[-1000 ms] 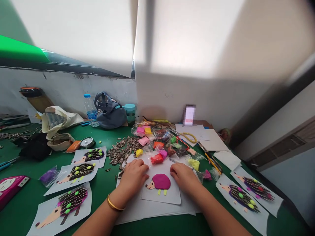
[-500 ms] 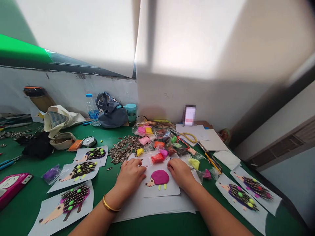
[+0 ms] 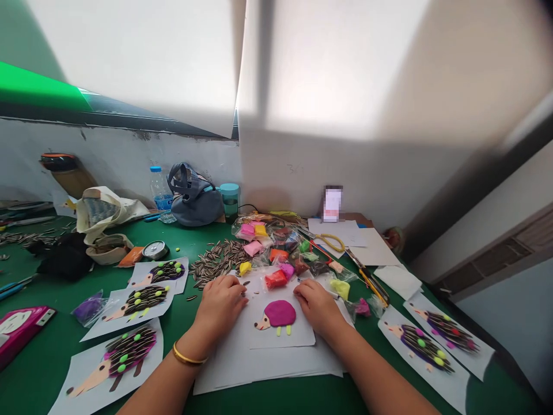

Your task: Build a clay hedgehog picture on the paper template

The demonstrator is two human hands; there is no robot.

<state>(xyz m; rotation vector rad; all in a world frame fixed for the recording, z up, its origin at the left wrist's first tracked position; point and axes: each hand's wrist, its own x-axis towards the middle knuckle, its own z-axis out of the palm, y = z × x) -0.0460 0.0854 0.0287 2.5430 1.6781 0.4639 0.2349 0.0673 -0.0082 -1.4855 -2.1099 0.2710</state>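
In front of me lies a white card [image 3: 268,341] with a magenta clay hedgehog [image 3: 280,314] on it, which has a beige face and yellow-green legs. It rests on larger white sheets [image 3: 233,369]. My left hand [image 3: 222,305], a gold bangle on its wrist, is left of the card with fingers loosely bent and slightly apart, beside the pile of sunflower seeds [image 3: 220,259]. At the card's upper right, my right hand [image 3: 317,305] rests with curved fingertips on the paper; I see nothing held. A red clay packet [image 3: 275,279] sits just above the hedgehog.
Bagged coloured clay [image 3: 254,230] lies beyond my hands, with yellow-handled scissors [image 3: 330,242] and a utility knife [image 3: 369,279] to the right. Seed-covered hedgehog cards [image 3: 133,351] line the left; more cards [image 3: 423,351] lie right. A phone [image 3: 332,203] leans on the wall.
My left hand has shifted slightly left, away from the card and nearer the seeds. The right hand stays almost in place beside the hedgehog.
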